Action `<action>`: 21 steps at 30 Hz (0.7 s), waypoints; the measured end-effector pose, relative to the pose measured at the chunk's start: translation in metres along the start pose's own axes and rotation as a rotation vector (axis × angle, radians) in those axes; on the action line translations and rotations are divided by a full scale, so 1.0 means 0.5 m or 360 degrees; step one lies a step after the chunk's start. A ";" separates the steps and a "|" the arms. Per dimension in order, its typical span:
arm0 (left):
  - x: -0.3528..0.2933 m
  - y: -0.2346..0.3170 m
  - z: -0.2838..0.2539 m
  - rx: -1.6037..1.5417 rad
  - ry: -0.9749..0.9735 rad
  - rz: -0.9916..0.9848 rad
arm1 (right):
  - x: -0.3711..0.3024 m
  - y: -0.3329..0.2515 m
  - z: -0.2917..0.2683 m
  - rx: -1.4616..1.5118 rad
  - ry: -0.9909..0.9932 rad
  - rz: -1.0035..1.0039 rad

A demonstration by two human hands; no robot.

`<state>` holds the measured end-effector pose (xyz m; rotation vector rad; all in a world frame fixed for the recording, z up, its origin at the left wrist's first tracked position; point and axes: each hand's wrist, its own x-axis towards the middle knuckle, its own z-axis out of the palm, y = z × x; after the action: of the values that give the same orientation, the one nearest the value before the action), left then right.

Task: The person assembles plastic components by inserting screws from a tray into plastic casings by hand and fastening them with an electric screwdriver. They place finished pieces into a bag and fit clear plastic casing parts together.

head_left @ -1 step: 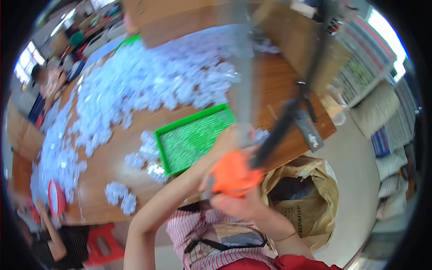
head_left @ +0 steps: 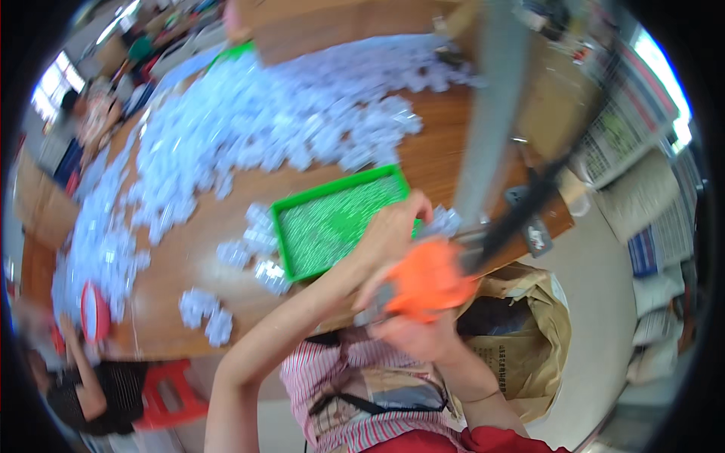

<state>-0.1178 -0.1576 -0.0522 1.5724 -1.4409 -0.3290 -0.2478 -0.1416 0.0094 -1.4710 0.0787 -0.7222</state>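
Note:
My right hand (head_left: pixel 415 334) is wrapped round a bright orange tool (head_left: pixel 429 279) with grey parts, blurred by motion. A dark cord-like strip (head_left: pixel 521 215) runs from beside it to the upper right. Just above the tool, my left hand (head_left: pixel 394 226) reaches over the right edge of a green tray (head_left: pixel 281 240). Its fingers are bent together, and what they pinch, if anything, is too small to make out. Countless tiny shiny slivers (head_left: pixel 332 226) fill the tray. Small clusters of clear plastic pieces (head_left: pixel 260 230) lie left of the tray, and more clear pieces (head_left: pixel 444 221) sit behind my left hand.
A large heap of clear plastic pieces (head_left: pixel 249 124) spreads over the wooden table (head_left: pixel 170 279). Cardboard boxes (head_left: pixel 347 26) and a grey post (head_left: pixel 495 113) stand beyond. An open brown paper sack (head_left: pixel 555 317) is at right. Two other people sit at left, near a red-rimmed bowl (head_left: pixel 95 313).
The whole view has shifted a little. The orange tool and my right hand sit slightly farther right, and the left hand's bent fingers show more clearly beside the tray.

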 end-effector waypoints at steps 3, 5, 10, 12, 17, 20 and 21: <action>-0.088 0.078 -0.115 -0.0197 0.0221 -0.0752 | 0.000 -0.018 0.002 0.0235 0.0042 0.0259; -0.176 0.077 -0.170 -0.0297 0.0329 -0.1016 | 0.014 -0.017 0.003 0.0265 -0.0074 0.0301; -0.411 0.092 -0.182 -0.1235 0.0513 -0.1381 | 0.024 0.038 0.052 0.0489 -0.0063 0.0320; -0.462 0.110 -0.156 -0.1578 0.0532 -0.1699 | 0.025 0.067 0.074 0.0609 -0.0149 0.0263; -0.512 0.092 -0.076 -0.2038 0.0678 -0.1727 | 0.016 0.108 0.126 0.0647 -0.0379 0.0276; -0.509 0.083 -0.056 -0.2010 0.0792 -0.1613 | 0.011 0.121 0.143 0.0776 -0.0479 0.0216; -0.511 0.071 -0.048 -0.1969 0.0769 -0.1569 | 0.012 0.124 0.146 0.0754 -0.0494 0.0221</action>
<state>-0.1920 0.0837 -0.1107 1.0129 0.1290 -1.0615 -0.1843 -0.0850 -0.0351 -1.0923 -0.2141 -0.3593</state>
